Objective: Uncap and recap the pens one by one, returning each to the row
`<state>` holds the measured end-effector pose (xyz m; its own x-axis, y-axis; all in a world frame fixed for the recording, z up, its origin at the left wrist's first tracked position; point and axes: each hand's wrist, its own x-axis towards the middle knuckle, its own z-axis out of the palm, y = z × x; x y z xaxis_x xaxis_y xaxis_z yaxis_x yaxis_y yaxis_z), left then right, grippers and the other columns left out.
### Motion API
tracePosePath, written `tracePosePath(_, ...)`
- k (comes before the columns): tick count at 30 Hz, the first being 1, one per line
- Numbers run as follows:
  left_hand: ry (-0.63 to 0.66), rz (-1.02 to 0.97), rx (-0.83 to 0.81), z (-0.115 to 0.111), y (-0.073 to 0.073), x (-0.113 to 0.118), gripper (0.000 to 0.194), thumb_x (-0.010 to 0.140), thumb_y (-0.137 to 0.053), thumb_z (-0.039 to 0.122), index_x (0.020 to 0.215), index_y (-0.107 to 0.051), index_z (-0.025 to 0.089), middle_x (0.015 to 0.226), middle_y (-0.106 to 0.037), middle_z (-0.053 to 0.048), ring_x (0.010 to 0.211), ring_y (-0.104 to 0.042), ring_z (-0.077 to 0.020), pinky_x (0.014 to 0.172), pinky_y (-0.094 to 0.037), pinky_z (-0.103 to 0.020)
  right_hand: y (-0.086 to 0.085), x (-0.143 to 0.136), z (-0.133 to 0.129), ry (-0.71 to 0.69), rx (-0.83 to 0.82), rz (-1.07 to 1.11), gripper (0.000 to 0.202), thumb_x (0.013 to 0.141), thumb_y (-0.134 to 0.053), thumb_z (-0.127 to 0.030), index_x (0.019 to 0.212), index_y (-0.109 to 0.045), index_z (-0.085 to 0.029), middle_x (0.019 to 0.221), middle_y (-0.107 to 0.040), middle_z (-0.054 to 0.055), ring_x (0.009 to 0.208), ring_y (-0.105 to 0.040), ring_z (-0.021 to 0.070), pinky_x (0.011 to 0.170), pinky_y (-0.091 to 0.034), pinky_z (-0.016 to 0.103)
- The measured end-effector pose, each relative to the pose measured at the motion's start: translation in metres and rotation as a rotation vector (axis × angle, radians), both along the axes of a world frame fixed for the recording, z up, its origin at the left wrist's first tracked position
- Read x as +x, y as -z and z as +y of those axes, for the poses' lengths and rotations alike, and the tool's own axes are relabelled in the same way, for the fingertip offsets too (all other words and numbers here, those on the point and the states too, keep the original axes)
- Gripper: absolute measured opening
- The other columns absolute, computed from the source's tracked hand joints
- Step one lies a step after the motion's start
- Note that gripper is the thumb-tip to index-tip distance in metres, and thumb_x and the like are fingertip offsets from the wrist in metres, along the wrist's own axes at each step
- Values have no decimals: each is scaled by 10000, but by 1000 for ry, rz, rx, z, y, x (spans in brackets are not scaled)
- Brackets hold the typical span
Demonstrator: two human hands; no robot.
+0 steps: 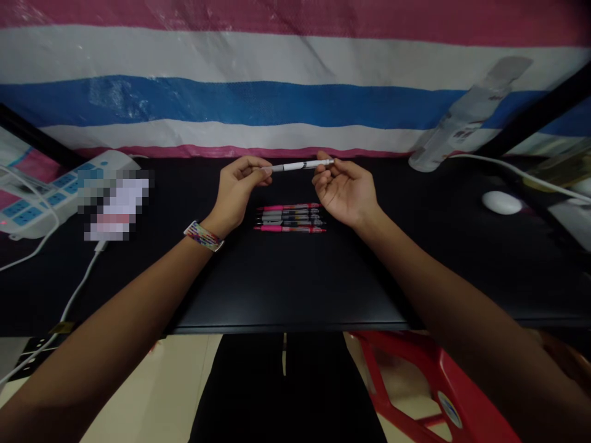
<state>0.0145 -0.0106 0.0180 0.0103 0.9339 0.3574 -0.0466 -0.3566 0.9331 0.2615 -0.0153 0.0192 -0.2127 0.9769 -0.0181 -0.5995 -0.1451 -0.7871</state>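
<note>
A slim white pen (pixel 293 166) with dark and clear parts is held level above the table, stretched between both hands. My left hand (pixel 237 187) pinches its left end between thumb and fingers. At the other end, my right hand (pixel 348 187) has thumb and fingertips closed on the tip, palm turned partly up. Just below, several pens (pixel 290 217) lie side by side on the black table (pixel 286 277): pink-gripped ones at the top and bottom of the row, grey and black ones between. A colourful woven band (pixel 204 236) circles my left wrist.
At the left sit a white power strip (pixel 41 203) and a blurred-out phone (pixel 117 209) on a white cable (pixel 78 289). A clear bottle (pixel 462 123) and a white mouse (pixel 502 203) stand at the right. Striped sheeting (pixel 258 104) hangs behind; a red stool (pixel 457 387) is below.
</note>
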Motion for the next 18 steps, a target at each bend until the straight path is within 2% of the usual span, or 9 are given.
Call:
tracePosePath(3, 2, 6, 9, 0, 0, 0, 74, 870, -849, 243, 898, -790, 209, 831, -760, -20, 772, -739, -138, 752, -612, -249, 2, 2, 1, -6, 65, -83, 373, 968, -860, -397, 1298, -756, -256, 904, -772, 2, 798, -749, 155, 779, -697, 287)
tracePosePath(6, 4, 5, 4, 0, 0, 1, 74, 864, -841, 243, 894, -783, 208, 813, -749, -16, 759, -734, -136, 746, -609, -248, 2, 2, 0, 23, 106, -129, 352, 995, -820, -454, 1266, -772, -235, 943, -782, 38, 876, -769, 186, 819, -703, 319)
tracePosePath(9, 2, 2, 2, 0, 0, 1, 74, 857, -836, 243, 883, -776, 209, 810, -745, -15, 751, -732, -137, 739, -611, -249, 1, 1, 0, 53, 94, -168, 320, 999, -798, -475, 1196, -782, -223, 967, -788, 69, 942, -777, 225, 844, -714, 358)
tracePosePath(12, 4, 4, 3, 0, 0, 2, 69, 858, -831, 239, 874, -769, 212, 805, -740, -16, 738, -727, -138, 723, -610, -252, 2, 0, 1, 54, 88, -177, 284, 967, -829, -450, 1137, -774, -230, 952, -781, 61, 927, -769, 219, 824, -710, 347)
tracePosePath(18, 2, 1, 0, -2, -2, 3, 67, 862, -825, 216, 857, -759, 209, 797, -727, -10, 726, -716, -132, 720, -606, -242, 2, 0, -1, 11, 99, -126, 326, 997, -777, -482, 1198, -774, -225, 960, -785, 56, 918, -765, 208, 799, -691, 328)
